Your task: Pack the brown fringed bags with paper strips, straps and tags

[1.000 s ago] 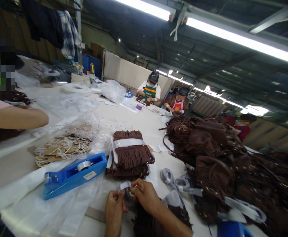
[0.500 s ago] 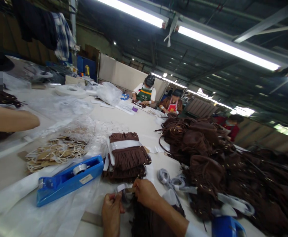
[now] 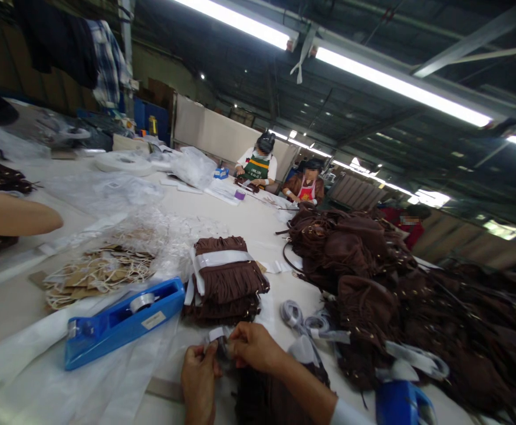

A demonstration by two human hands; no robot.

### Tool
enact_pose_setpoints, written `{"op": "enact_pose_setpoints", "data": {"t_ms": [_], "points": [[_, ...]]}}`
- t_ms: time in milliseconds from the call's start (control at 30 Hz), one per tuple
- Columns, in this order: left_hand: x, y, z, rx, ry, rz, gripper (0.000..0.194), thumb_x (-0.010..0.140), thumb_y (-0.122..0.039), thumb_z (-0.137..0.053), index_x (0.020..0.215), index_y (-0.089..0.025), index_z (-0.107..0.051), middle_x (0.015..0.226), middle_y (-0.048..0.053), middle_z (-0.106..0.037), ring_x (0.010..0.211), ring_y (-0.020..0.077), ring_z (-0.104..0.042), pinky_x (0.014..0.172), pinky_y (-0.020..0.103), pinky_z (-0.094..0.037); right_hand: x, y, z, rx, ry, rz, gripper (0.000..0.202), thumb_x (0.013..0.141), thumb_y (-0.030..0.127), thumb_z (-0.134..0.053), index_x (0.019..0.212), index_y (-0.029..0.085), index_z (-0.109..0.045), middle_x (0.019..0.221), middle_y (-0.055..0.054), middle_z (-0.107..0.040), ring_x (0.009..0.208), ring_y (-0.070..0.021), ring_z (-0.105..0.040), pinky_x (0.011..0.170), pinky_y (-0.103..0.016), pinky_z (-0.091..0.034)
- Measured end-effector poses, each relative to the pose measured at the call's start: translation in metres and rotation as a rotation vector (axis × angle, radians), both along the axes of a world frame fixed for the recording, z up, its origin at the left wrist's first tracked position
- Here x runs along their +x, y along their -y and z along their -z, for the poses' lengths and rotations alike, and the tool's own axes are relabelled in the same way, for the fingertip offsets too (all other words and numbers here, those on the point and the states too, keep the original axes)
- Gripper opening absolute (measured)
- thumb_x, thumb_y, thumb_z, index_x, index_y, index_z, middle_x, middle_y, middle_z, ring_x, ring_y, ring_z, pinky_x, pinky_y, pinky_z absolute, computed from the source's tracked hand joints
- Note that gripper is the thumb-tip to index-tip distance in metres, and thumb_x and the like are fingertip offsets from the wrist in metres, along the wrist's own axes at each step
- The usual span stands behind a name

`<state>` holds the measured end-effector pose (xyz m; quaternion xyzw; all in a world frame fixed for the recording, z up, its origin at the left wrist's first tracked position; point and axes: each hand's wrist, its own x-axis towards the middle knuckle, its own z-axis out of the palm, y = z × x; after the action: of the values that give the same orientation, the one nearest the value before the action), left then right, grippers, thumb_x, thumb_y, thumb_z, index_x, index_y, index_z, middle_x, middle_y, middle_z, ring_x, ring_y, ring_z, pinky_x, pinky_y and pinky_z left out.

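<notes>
At the bottom centre, my left hand (image 3: pixel 199 378) is closed, its fingertips pinching a small wrapped strap end (image 3: pixel 220 345) with a white band on it. My right hand (image 3: pixel 255 348) is closed beside it, thumb and fingers pressed together at the same wrapped piece; the exact grip is blurred. Below my right forearm lies a dark brown fringed bag (image 3: pixel 258 395), partly hidden by that arm. Just beyond my hands sits a stack of brown fringed pieces (image 3: pixel 229 274) with a pale band around it.
A blue tape dispenser (image 3: pixel 125 324) stands left of the stack, near string tags (image 3: pixel 101 274). Brown bags (image 3: pixel 350 248) are heaped on the right, beside wrapped straps (image 3: pixel 304 319). Another blue dispenser (image 3: pixel 401 404) is at lower right. A person's arm (image 3: pixel 16 213) reaches in from the left.
My right hand has shifted slightly left, closer to my left hand. The tan strip earlier visible between the hands is now hidden or blurred.
</notes>
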<state>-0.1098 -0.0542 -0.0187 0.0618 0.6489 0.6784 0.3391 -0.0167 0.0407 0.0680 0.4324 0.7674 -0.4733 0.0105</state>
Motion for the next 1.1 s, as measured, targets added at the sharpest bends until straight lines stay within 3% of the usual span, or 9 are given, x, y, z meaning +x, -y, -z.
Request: {"op": "enact_pose_setpoints", "data": {"t_ms": [133,233,300,433,533,667,833,1100], "points": [[-0.001,0.0,-0.002,0.02,0.033,-0.016,0.056,0.06,-0.069,-0.073,0.077,-0.02,-0.052,0.041,-0.006,-0.052,0.039,0.0156,-0.049,0.044,0.027,-0.035,0.01,-0.002,0.003,-0.151,-0.15,-0.113,0.044,0.065,0.009,-0.064,0.108,0.02,-0.061,0.087,0.001,-0.067,0.077,-0.0145,-0.063,0.068,-0.023,-0.048],[-0.001,0.0,-0.004,0.05,0.059,-0.032,0.056,0.059,-0.067,-0.074,0.078,-0.019,-0.054,0.044,-0.006,-0.053,0.041,0.0146,-0.049,0.045,0.026,-0.037,0.014,-0.005,0.009,-0.342,-0.364,-0.229,0.055,0.064,0.009,-0.064,0.118,0.021,-0.058,0.1,-0.003,-0.066,0.091,-0.0179,-0.063,0.081,-0.029,-0.048],[-0.001,0.0,-0.005,0.065,0.074,-0.043,0.056,0.058,-0.066,-0.076,0.077,-0.019,-0.054,0.044,-0.007,-0.052,0.041,0.0137,-0.048,0.044,0.026,-0.037,0.012,-0.004,0.014,-0.275,-0.416,-0.201,0.05,0.068,0.011,-0.063,0.117,0.02,-0.06,0.099,-0.003,-0.067,0.091,-0.0183,-0.063,0.082,-0.03,-0.047],[-0.001,0.0,-0.005,0.078,0.103,-0.055,0.056,0.055,-0.064,-0.077,0.078,-0.018,-0.054,0.051,-0.005,-0.056,0.043,0.0132,-0.049,0.043,0.026,-0.037,0.002,0.003,0.019,0.027,-0.335,-0.046,0.029,0.072,0.012,-0.063,0.1,0.021,-0.067,0.086,0.001,-0.067,0.08,-0.0169,-0.061,0.073,-0.026,-0.044],[-0.001,-0.001,-0.002,0.081,0.111,-0.056,0.053,0.058,-0.062,-0.075,0.08,-0.018,-0.055,0.055,-0.005,-0.058,0.043,0.0115,-0.048,0.043,0.025,-0.036,-0.004,0.005,0.02,0.14,-0.321,-0.066,0.022,0.071,0.014,-0.069,0.091,0.022,-0.071,0.085,0.001,-0.065,0.084,-0.0169,-0.059,0.077,-0.025,-0.043],[-0.001,-0.003,0.006,0.075,0.107,-0.049,0.042,0.062,-0.052,-0.073,0.081,-0.019,-0.055,0.047,-0.008,-0.053,0.042,0.0117,-0.048,0.045,0.024,-0.036,-0.007,-0.001,0.022,0.066,-0.328,-0.075,0.009,0.071,0.018,-0.074,0.077,0.019,-0.068,0.078,0.002,-0.06,0.079,-0.0146,-0.056,0.072,-0.023,-0.041],[0.0,-0.004,0.012,0.058,0.093,-0.038,0.031,0.064,-0.041,-0.07,0.078,-0.02,-0.053,0.043,-0.01,-0.049,0.04,0.0118,-0.046,0.044,0.023,-0.034,-0.012,-0.013,0.027,-0.041,-0.29,-0.083,0.009,0.073,0.021,-0.072,0.076,0.016,-0.064,0.066,0.005,-0.056,0.062,-0.0105,-0.05,0.058,-0.02,-0.038],[-0.004,-0.002,0.006,0.099,0.137,-0.024,0.028,0.06,-0.035,-0.072,0.071,-0.021,-0.05,0.044,-0.01,-0.048,0.043,0.0099,-0.045,0.045,0.021,-0.031,-0.022,-0.022,0.019,0.035,-0.206,-0.15,0.012,0.069,0.013,-0.075,0.076,0.018,-0.067,0.064,0.007,-0.057,0.06,-0.0092,-0.049,0.055,-0.019,-0.033]]}}
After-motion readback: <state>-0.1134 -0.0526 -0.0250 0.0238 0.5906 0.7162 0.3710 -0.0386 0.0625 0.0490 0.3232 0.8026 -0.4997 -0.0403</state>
